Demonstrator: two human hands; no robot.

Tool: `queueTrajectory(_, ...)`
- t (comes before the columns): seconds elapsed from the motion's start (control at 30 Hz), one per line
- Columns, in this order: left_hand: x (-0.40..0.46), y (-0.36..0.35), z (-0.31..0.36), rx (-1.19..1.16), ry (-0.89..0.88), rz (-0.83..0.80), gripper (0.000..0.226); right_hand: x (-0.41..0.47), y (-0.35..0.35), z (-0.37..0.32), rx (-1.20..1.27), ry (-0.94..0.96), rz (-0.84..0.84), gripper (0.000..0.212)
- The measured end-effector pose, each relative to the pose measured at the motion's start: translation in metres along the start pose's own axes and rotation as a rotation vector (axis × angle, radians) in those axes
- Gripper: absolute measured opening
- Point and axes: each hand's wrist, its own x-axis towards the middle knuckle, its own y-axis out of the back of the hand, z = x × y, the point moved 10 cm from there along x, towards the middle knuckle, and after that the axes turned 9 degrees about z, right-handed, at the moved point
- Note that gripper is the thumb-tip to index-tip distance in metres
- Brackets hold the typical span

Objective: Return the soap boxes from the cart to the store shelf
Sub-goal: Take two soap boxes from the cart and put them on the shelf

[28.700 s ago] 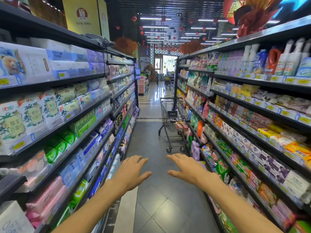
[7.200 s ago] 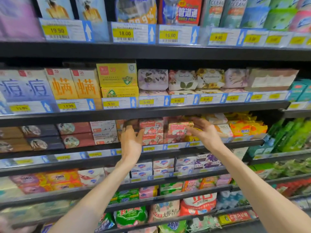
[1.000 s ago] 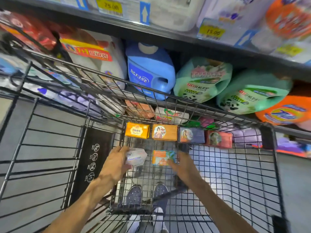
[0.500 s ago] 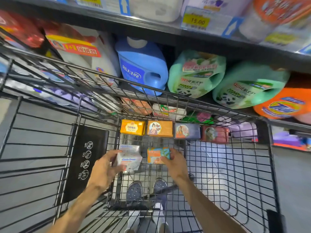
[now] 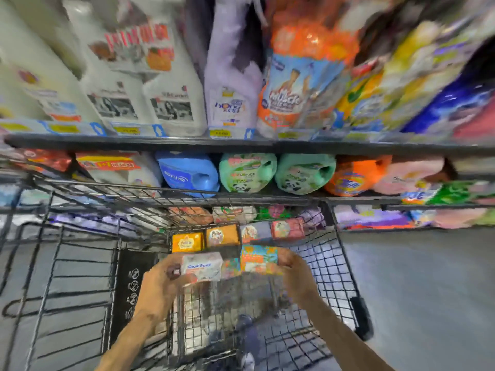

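Nearest to the camera, two bare forearms reach forward over the black wire shopping cart. The left hand holds a white soap box with blue "Goat Soap" lettering; its grip is closed around the left end of the box, with the thumb on the near side. The right hand holds a colourful orange and teal soap box; its grip is closed on the right end of this box. The two boxes are side by side between the hands, almost touching, and they are lifted above the wire bottom of the cart. The picture is blurred, so the exact position of each finger cannot be told.

Just behind the held boxes, four more soap boxes stand in a row against the far wall of the cart: a yellow-orange box, an orange box with a round portrait, a dark blue-grey box and a red box.

Beyond the cart is the black metal store shelf. On its lower level lie a blue detergent jug, two green jugs and an orange jug. On the upper level stand white bottles and an orange refill bag, with yellow price labels along the edge.
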Motion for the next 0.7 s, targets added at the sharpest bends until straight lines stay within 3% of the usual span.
queueTrajectory(0.07,-0.013,-0.007,0.041,-0.072,-0.025,-0.025,0.051,-0.03,0.035,-0.03,0.13,0.027,-0.006,0.02)
queueTrajectory(0.17,-0.046,-0.03,0.117,-0.027,-0.182,-0.134,0.057,-0.072,0.1,-0.067,0.32,0.087,0.054,0.033)
queueTrajectory(0.3,-0.086,-0.064,0.215,0.096,-0.42,-0.182,0.053,-0.13,0.191,-0.093,0.371,0.142,0.202,0.036)
queueTrajectory(0.57,-0.19,-0.187,0.358,0.238,-0.746,-0.466,0.049,-0.225,0.365,-0.089,0.442,0.2,0.53,0.037)
queueTrajectory(0.7,-0.248,-0.248,0.404,0.188,-0.837,-0.557,0.048,-0.27,0.441,-0.074,0.492,0.23,0.656,0.037)
